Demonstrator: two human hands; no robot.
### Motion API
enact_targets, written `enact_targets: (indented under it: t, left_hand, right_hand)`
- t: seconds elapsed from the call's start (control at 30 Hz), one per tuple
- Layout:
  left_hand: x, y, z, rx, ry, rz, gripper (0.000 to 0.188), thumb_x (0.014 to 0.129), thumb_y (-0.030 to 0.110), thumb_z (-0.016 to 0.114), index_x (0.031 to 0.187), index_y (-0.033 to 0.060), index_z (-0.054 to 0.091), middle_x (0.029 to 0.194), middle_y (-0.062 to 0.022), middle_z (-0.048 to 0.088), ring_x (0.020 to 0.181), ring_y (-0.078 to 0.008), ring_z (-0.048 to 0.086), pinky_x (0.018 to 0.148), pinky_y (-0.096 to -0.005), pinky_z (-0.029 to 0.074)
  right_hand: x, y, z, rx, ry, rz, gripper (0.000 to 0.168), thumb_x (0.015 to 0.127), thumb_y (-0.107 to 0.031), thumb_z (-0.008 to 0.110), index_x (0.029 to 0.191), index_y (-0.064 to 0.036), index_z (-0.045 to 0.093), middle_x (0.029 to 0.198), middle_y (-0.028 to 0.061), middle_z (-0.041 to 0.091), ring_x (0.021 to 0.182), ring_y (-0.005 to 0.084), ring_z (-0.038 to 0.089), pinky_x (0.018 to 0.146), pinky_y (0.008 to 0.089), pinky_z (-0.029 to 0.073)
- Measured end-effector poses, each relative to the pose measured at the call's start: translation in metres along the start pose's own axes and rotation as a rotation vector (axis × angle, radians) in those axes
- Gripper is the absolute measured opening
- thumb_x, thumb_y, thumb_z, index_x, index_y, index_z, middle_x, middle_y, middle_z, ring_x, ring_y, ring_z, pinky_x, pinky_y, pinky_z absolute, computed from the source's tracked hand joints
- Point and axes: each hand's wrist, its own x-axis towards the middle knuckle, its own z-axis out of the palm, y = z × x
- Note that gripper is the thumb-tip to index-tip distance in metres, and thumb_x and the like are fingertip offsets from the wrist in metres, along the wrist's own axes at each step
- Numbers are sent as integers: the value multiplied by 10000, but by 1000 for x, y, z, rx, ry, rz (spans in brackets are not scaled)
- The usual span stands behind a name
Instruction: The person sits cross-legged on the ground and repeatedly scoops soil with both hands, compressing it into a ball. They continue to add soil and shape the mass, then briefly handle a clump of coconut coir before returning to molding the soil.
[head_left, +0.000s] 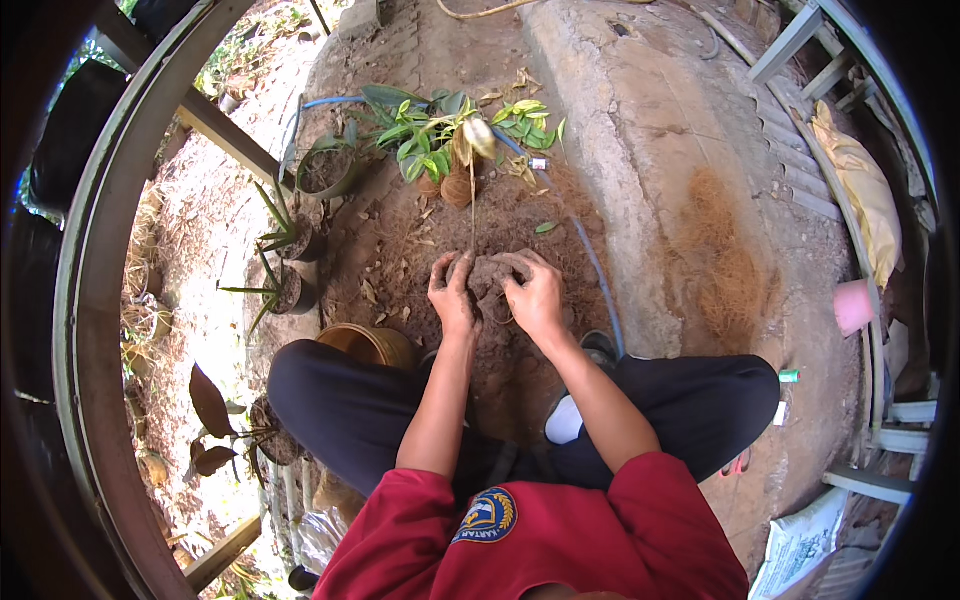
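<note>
My left hand (454, 294) and my right hand (534, 291), both coated with soil, press from two sides on a clump of dark, damp soil (484, 277). A thin upright stem (473, 202) rises from beside the fingers of my left hand; near its top are dry leaves and a pale, blurred rounded thing (478, 138). Loose soil lies under and around both hands. The undersides of the fingers are hidden in the clump.
Leafy cuttings (424, 139) and a coconut husk ball (456, 189) lie ahead. Potted plants stand left, with a brown empty-looking pot (367, 346) by my left knee. A blue hose (592, 255) curves along the right; beyond are coir fibres (724, 262) on concrete and a pink pot (855, 307).
</note>
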Motion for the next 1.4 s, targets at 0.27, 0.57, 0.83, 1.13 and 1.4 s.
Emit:
enact_targets:
  t: [0.27, 0.57, 0.83, 1.13, 1.4]
  left_hand:
    - [-12, 7, 13, -271, -69, -211, 250, 769, -10, 627, 979, 60, 511, 878, -72, 586, 808, -179, 593, 720, -318, 501]
    - [-10, -9, 1, -106, -112, -197, 247, 766, 102, 652, 959, 140, 502, 972, -31, 508, 913, -194, 532, 711, -420, 495]
    - [-14, 8, 8, -128, -152, -193, 346, 879, 267, 571, 1157, 91, 464, 1113, -65, 510, 1012, -189, 518, 839, -341, 447]
    - [-16, -1, 0, -28, -237, -308, 397, 776, 98, 703, 1104, 86, 480, 998, -73, 583, 911, -175, 575, 768, -331, 496]
    - [-9, 9, 0, 274, -342, -111, 465, 683, 49, 752, 1060, 51, 480, 931, -67, 576, 853, -145, 562, 756, -298, 479]
  right_hand:
    - [4, 24, 9, 927, 98, 603, 161, 777, -8, 663, 926, 52, 643, 877, 53, 655, 774, 125, 586, 701, 251, 460]
    - [6, 23, 17, 810, 183, 612, 208, 788, -68, 678, 962, 40, 635, 900, 57, 644, 811, 115, 558, 753, 253, 436]
    - [7, 28, 14, 719, -109, 355, 282, 767, 8, 665, 1036, 40, 586, 1036, 52, 611, 934, 127, 570, 821, 262, 458]
    - [5, 36, -3, 720, -143, 333, 230, 719, -28, 697, 936, 13, 634, 923, 59, 650, 864, 133, 599, 797, 268, 469]
    - [13, 21, -17, 941, -159, 629, 265, 766, -126, 699, 991, -4, 633, 982, 54, 636, 863, 126, 589, 754, 247, 477]
